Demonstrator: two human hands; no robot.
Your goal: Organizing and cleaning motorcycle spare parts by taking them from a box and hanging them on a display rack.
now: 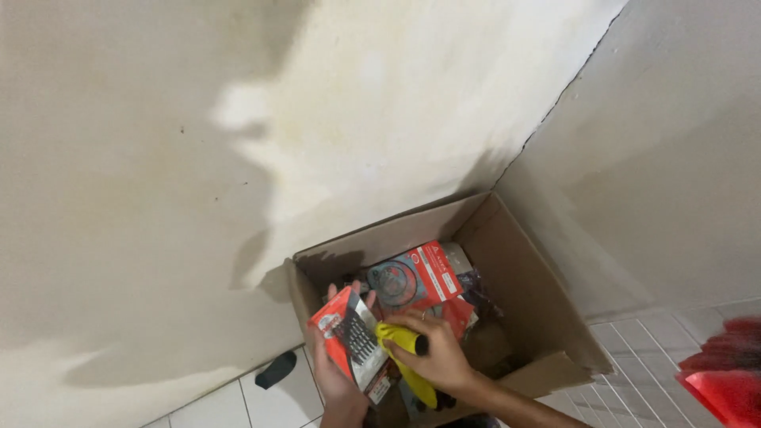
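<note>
Right hand grips a yellow handle (inside the box); left hand clasps a red packet.

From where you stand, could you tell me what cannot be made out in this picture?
- Head view: the bottom of the cardboard box is hidden by the packages and both hands.
- The yellow tool is partly covered by the right hand.
- The red thing at the right edge is blurred and cut off.
- The dark thing on the floor is too small to identify.
</note>
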